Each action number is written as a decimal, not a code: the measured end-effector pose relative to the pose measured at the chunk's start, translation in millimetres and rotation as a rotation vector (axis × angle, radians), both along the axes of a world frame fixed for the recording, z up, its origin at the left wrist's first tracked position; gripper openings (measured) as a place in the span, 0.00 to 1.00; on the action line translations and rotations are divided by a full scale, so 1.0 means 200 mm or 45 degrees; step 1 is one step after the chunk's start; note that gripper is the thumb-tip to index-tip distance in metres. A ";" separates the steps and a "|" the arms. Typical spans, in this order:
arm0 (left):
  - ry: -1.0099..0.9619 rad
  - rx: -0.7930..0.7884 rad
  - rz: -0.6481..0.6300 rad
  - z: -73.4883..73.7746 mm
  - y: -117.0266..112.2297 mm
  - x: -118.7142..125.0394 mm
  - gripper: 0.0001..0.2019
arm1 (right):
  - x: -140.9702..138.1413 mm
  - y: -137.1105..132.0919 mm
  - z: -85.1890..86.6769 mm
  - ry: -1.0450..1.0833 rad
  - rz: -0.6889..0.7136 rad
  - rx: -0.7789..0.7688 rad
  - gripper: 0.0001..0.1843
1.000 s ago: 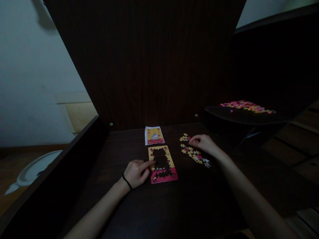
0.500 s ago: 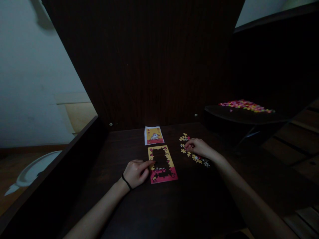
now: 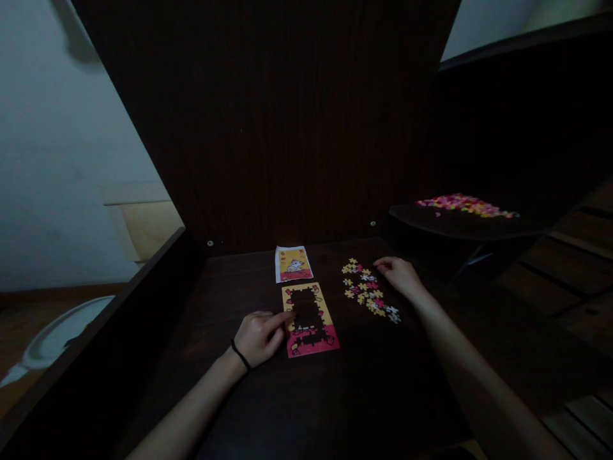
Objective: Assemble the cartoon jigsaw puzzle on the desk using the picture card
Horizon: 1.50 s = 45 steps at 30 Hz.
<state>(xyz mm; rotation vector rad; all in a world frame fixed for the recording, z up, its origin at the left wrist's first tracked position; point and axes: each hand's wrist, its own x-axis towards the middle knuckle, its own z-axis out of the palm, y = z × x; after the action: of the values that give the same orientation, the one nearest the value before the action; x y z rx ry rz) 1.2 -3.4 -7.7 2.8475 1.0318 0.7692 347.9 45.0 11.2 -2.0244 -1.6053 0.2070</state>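
A partly built jigsaw puzzle [image 3: 310, 319], a yellow and red frame with a dark unfilled middle, lies on the dark wooden table [image 3: 335, 396]. My left hand [image 3: 257, 337] rests at its left edge, fingers curled, the forefinger touching the border. Loose puzzle pieces [image 3: 366, 291] are scattered to the right of the puzzle. My right hand [image 3: 399, 275] lies at the right side of that scatter, fingers bent down onto the table; whether it holds a piece is hidden. A small reference picture [image 3: 292, 263] lies beyond the puzzle.
A dark wooden panel [image 3: 287, 128] rises behind the table. A raised dark surface [image 3: 460, 223] at the right carries a heap of colourful pieces [image 3: 464, 205]. The table's left edge [image 3: 143, 300] drops to a floor with a pale round object [image 3: 52, 335].
My right hand moved from over the loose pieces to their right side, uncovering them. My left hand stayed at the puzzle's left edge. The view shifted slightly.
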 end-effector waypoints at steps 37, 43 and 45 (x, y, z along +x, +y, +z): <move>0.004 -0.088 -0.012 0.00 0.00 -0.01 0.18 | 0.03 -0.12 0.06 0.061 0.446 -0.541 0.19; 0.015 -0.060 -0.032 0.00 0.00 -0.01 0.17 | -0.01 -0.06 0.02 0.042 0.165 -0.132 0.17; 0.023 -0.053 -0.028 0.00 0.00 -0.01 0.17 | -0.03 -0.04 -0.01 0.015 0.135 -0.030 0.13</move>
<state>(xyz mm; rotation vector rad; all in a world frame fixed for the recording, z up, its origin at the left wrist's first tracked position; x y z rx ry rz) -0.2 -3.3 -8.1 2.8309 1.0044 0.7132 341.8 37.1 9.7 -1.9535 -1.7119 0.2769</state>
